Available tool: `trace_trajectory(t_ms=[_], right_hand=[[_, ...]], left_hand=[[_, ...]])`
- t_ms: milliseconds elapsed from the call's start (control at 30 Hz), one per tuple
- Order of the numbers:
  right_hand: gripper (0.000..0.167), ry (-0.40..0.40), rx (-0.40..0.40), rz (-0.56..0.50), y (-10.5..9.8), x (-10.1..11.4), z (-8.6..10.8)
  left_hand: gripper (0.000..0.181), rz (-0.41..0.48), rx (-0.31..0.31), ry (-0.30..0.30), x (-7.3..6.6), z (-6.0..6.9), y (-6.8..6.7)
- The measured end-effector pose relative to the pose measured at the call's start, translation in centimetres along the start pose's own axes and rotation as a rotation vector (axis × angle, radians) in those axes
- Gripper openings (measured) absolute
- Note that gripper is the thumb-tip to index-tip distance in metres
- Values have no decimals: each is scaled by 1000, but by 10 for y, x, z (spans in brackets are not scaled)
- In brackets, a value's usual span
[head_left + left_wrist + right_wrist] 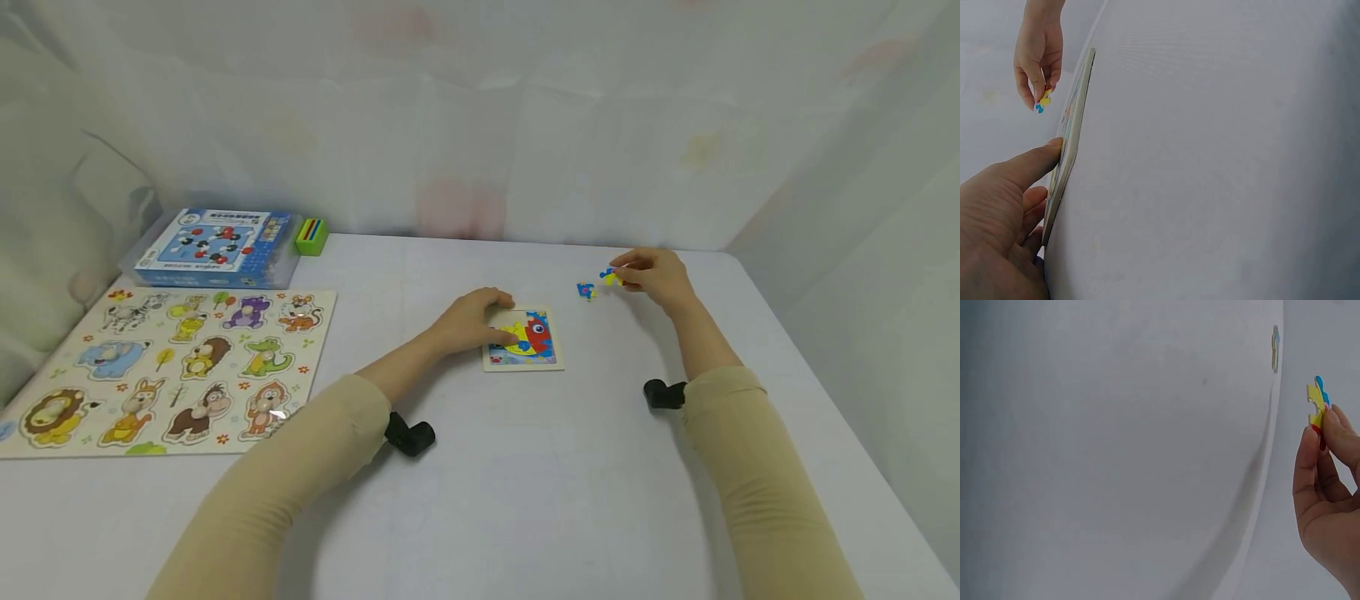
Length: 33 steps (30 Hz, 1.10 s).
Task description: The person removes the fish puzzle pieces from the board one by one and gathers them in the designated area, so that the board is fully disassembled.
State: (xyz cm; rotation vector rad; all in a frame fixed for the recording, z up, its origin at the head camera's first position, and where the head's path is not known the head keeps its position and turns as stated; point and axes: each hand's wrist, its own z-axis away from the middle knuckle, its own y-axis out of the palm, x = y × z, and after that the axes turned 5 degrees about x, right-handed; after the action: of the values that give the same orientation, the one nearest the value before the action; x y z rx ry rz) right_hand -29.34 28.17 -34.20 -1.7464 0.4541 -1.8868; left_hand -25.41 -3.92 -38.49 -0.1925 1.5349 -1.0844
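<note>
Flat fish puzzle [537, 337], pinched multicoloured piece [1318, 395], loose blue piece [585, 290]

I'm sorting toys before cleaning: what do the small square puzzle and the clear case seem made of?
Small square puzzle: probably wood, matte; its edge looks pale and plain. Clear case: likely plastic, smooth; its walls look see-through.

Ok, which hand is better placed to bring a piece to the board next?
Likely the right hand: it pinches a piece, and another piece lies nearby. The left hand holds the board, thumb on top.
</note>
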Motion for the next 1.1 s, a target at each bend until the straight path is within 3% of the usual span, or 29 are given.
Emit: trace_trajectory(t_ms=[167, 467, 867, 1100], right_hand=[[33, 21, -9, 42, -3, -3, -1], [34, 91, 48, 80, -3, -7, -2], [41, 114, 90, 70, -4, -10, -8], [40, 125, 54, 195, -5, -8, -5]], left_hand=[[57, -3, -2, 1, 1, -1, 1], [57, -8, -4, 3, 1, 0, 2], [58, -1, -1, -4, 1, 0, 2], [58, -11, 1, -8, 0, 0, 1]])
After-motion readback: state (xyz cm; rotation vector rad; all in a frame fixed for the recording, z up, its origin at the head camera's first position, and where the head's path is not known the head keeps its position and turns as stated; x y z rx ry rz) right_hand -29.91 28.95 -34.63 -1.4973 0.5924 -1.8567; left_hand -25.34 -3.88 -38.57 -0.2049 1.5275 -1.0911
